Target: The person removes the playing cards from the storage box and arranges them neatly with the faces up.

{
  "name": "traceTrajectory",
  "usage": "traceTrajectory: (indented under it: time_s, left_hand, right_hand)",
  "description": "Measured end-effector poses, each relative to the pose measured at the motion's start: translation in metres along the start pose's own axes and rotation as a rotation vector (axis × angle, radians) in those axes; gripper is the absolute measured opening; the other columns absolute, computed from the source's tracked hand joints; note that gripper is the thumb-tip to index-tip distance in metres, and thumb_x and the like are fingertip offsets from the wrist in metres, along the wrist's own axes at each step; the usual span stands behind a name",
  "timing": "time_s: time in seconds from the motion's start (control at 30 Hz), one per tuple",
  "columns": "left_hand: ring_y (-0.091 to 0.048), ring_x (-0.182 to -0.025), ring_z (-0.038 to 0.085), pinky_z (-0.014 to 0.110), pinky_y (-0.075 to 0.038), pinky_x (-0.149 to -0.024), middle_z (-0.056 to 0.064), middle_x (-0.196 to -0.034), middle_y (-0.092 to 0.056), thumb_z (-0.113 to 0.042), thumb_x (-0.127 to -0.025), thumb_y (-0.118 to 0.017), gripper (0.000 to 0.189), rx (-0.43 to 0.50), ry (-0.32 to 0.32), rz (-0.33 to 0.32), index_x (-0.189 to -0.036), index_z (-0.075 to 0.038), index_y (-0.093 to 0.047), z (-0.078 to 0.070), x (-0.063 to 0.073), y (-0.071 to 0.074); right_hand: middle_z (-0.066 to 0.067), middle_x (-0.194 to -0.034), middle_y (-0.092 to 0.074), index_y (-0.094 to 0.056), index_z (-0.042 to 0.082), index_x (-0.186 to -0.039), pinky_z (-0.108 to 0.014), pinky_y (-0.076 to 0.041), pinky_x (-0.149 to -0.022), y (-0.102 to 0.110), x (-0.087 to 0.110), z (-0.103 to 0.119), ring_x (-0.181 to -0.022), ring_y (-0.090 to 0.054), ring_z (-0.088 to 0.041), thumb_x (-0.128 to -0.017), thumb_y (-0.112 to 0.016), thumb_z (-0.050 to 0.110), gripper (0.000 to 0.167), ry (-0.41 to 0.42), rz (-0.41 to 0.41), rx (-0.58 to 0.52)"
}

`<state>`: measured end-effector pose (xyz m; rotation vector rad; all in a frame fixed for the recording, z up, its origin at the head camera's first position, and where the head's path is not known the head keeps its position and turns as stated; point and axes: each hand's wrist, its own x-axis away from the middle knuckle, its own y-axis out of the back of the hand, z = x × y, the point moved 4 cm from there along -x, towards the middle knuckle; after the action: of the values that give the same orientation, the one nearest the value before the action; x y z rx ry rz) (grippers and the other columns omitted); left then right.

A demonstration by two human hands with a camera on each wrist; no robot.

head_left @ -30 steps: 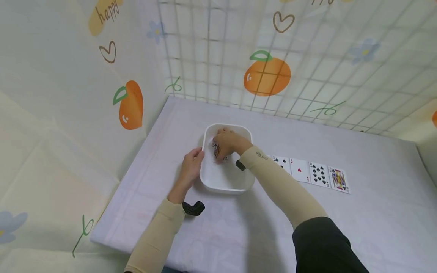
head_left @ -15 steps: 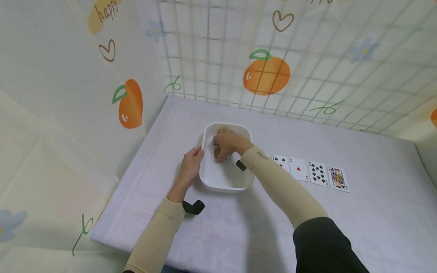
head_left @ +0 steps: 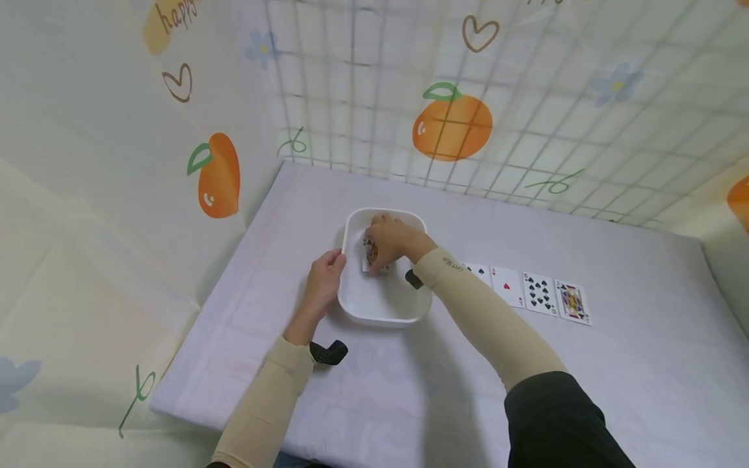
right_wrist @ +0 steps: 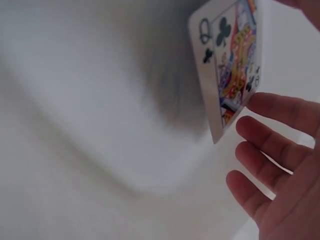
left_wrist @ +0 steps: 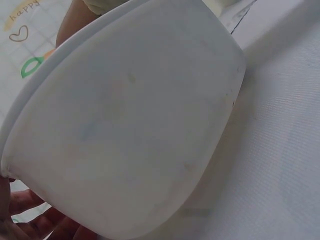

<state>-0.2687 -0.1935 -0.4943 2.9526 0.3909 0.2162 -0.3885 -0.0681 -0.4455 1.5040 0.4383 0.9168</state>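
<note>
A white plastic tub (head_left: 383, 302) with rounded corners stands on the table. My left hand (head_left: 322, 279) grips its left rim; in the left wrist view the fingers (left_wrist: 47, 222) bend against the outer wall. Inside the tub, my right hand (head_left: 399, 237) pinches a playing card (head_left: 370, 252) by its edges. The right wrist view shows this queen of clubs (right_wrist: 236, 62) face on and tilted, index fingertip at one edge, while the other fingers (right_wrist: 250, 195) are spread apart. Whether more cards lie beneath it is hidden.
Several cards lie face up in a row right of the tub: a partly covered spade card (head_left: 481, 272), an ace of hearts (head_left: 507, 287), a ten of spades (head_left: 539, 294) and a face card (head_left: 573, 302). A wire grid (head_left: 351, 97) stands behind the table.
Both hands keep their places at the tub. A little more of the queen's lower left corner shows beside my right hand. The head view has shifted slightly.
</note>
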Motion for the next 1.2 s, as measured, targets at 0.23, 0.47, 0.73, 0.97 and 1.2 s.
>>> traceTrajectory:
  time_s: [0.23,0.47,0.73,0.97,1.2]
  left_hand:
    - [-0.060,-0.113,0.031,0.044,-0.050,-0.095,0.016,-0.129,-0.061,-0.027,-0.104,-0.048,0.042,0.003,-0.003,0.005,-0.138,-0.004,-0.055,0.000,0.002,-0.001]
    - [-0.058,-0.114,0.032,0.046,-0.048,-0.097,0.017,-0.129,-0.061,-0.027,-0.104,-0.048,0.041,0.002,-0.002,0.004,-0.137,-0.004,-0.056,0.002,0.004,-0.001]
    - [-0.058,-0.112,0.031,0.046,-0.047,-0.096,0.017,-0.126,-0.062,-0.026,-0.104,-0.048,0.040,0.014,-0.016,0.008,-0.136,-0.003,-0.056,-0.002,0.004,-0.002]
    - [-0.057,-0.112,0.031,0.046,-0.047,-0.098,0.016,-0.128,-0.061,-0.027,-0.104,-0.048,0.042,0.017,-0.009,0.013,-0.138,-0.003,-0.055,-0.003,0.005,-0.003]
    - [-0.056,-0.115,0.030,0.047,-0.046,-0.100,0.016,-0.131,-0.059,-0.029,-0.104,-0.047,0.043,0.006,0.020,0.008,-0.139,-0.004,-0.054,0.000,0.005,-0.003]
  right_hand:
    - [-0.009,-0.110,-0.054,-0.064,0.005,-0.124,-0.042,-0.043,-0.092,0.008,0.008,0.003,-0.105,-0.047,-0.026,-0.067,-0.085,0.054,0.077,0.010,-0.012,0.010]
    - [-0.008,-0.112,-0.055,-0.064,0.007,-0.123,-0.042,-0.045,-0.090,0.012,0.016,-0.001,-0.103,-0.047,-0.025,-0.067,-0.084,0.056,0.077,-0.007,-0.015,0.047]
    - [-0.010,-0.116,-0.055,-0.063,0.005,-0.124,-0.045,-0.043,-0.092,0.027,0.032,-0.007,-0.105,-0.045,-0.027,-0.068,-0.086,0.048,0.074,-0.032,-0.037,0.007]
    - [-0.011,-0.116,-0.055,-0.061,0.004,-0.127,-0.046,-0.043,-0.093,0.036,0.046,-0.013,-0.106,-0.044,-0.028,-0.069,-0.085,0.045,0.075,-0.049,-0.045,-0.005]
    - [-0.013,-0.121,-0.055,-0.062,0.004,-0.127,-0.046,-0.043,-0.094,0.040,0.057,-0.022,-0.108,-0.044,-0.029,-0.069,-0.085,0.046,0.075,-0.073,-0.066,-0.001]
